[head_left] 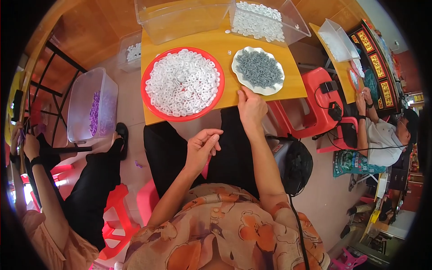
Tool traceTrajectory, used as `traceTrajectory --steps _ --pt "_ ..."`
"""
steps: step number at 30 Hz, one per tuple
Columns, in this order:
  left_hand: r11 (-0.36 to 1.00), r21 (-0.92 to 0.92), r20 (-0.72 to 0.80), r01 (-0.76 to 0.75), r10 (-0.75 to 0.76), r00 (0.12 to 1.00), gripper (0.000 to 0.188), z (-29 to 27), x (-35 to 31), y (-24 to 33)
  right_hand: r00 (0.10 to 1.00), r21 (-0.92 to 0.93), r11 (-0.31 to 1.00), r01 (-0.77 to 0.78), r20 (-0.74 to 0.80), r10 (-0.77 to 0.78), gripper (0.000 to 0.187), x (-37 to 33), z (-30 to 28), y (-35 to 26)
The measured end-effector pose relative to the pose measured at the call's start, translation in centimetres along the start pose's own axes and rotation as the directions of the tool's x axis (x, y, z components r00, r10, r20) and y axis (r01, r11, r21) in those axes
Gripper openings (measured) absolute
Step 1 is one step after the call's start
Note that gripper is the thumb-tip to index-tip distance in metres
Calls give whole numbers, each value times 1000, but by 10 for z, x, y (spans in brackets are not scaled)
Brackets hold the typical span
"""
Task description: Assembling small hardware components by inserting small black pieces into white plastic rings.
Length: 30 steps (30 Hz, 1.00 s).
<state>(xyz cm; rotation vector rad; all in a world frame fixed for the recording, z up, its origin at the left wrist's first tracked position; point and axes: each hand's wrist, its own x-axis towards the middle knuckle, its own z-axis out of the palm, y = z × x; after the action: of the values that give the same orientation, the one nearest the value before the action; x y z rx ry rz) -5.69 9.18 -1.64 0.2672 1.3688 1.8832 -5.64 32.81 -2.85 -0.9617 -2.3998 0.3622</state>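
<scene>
A round red tray [143,92] on the table holds a heap of small white oval plastic pieces [182,81] with holes. To its right, a white scalloped dish [268,91] is full of small, thin grey pieces [259,67]. My right hand [251,108] is at the table's front edge, its fingertips close together by the dish's near rim. Over my lap, below the red tray, my left hand [202,147] has its fingers curled with the thumb drawn in against them. Anything small in either hand is too hidden to make out.
Clear plastic bins [184,24] stand at the table's back; the right one holds white pieces [258,20]. A bin with purple pieces [94,112] is left, beside a seated person [49,193]. Red stools [310,103] and a black bag [297,164] are right; another person [382,135] works beyond.
</scene>
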Motion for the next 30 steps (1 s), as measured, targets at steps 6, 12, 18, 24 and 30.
traceTrajectory --steps 6,12,18,24,30 --pt "999 -1 -13 -50 50 999 22 -5 -12 3 995 23 999 -29 -95 31 20 8 16 -3" --pt "980 172 -122 -97 119 985 21 -19 1 31 997 -36 996 -76 9 76 19 11 14 -10" --pt "643 746 -123 -172 388 914 16 -27 60 73 998 330 944 -8 64 -14 14 -15 1 3" --pt "97 961 150 -261 609 779 16 -42 122 92 932 658 678 -326 346 112 8 -45 -35 6" --pt "-22 997 67 -69 641 765 15 -70 121 115 848 729 454 -513 512 135 6 -56 -57 11"
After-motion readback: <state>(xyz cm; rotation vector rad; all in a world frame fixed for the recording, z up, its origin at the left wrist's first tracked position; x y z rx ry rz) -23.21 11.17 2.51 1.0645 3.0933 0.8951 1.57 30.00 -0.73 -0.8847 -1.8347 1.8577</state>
